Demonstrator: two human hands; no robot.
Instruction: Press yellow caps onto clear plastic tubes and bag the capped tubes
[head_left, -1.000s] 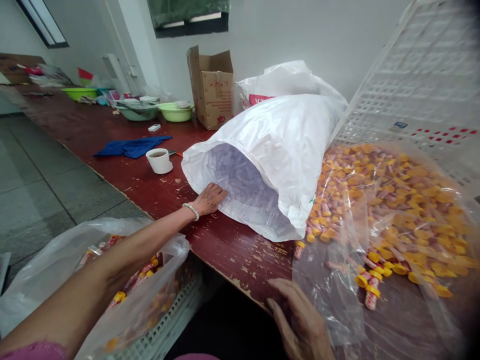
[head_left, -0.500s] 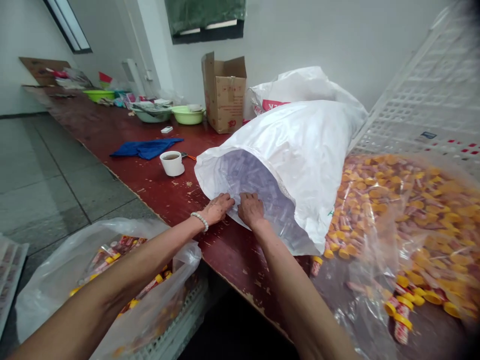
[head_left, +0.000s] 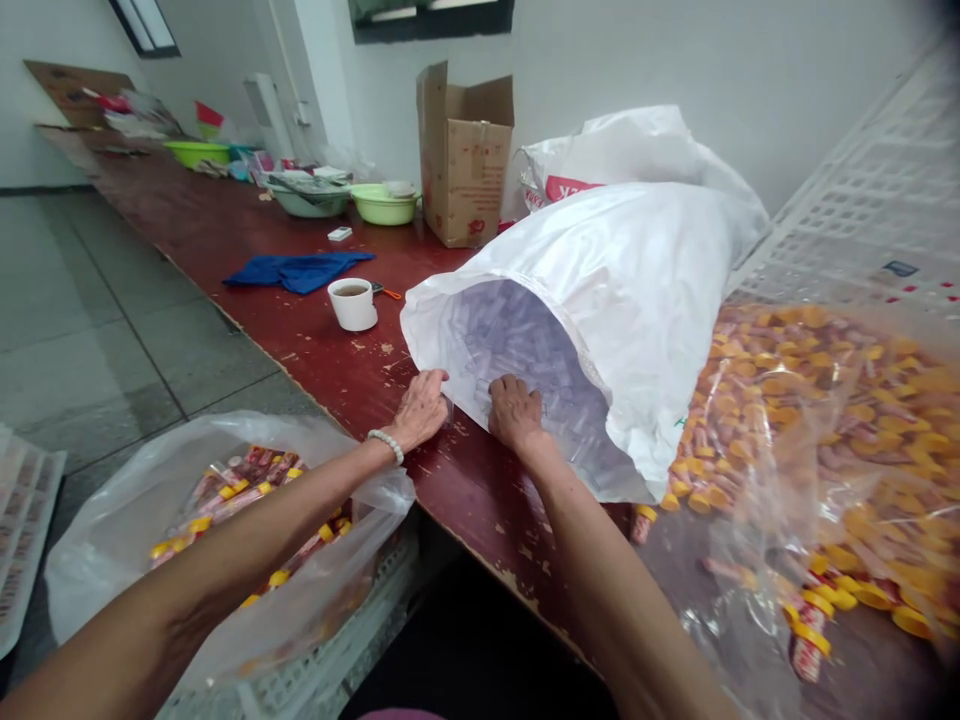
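A large white sack [head_left: 600, 250] lies on its side on the table, its mouth towards me. Inside are many clear plastic tubes [head_left: 517, 335]. My right hand [head_left: 516, 412] is at the lower lip of the mouth, fingers curled down onto the tubes; what lies under the fingertips is hidden. Just outside the sack's left edge, my left hand [head_left: 421, 410], with a beaded bracelet [head_left: 386, 443] at the wrist, is closed around a small clear piece that looks like one of the tubes.
A plastic bag [head_left: 112, 540] of yellow-capped tubes sits in a crate at lower left. More yellow-capped tubes [head_left: 885, 420] lie under clear film at right. A white cup [head_left: 352, 305] of dark liquid, a blue cloth [head_left: 296, 270] and a cardboard box [head_left: 472, 180] stand beyond.
My hands were close together at the sack's lip. The left hand has drawn away to the left, outside the sack; the right has shifted slightly right. The view has tilted down a little.
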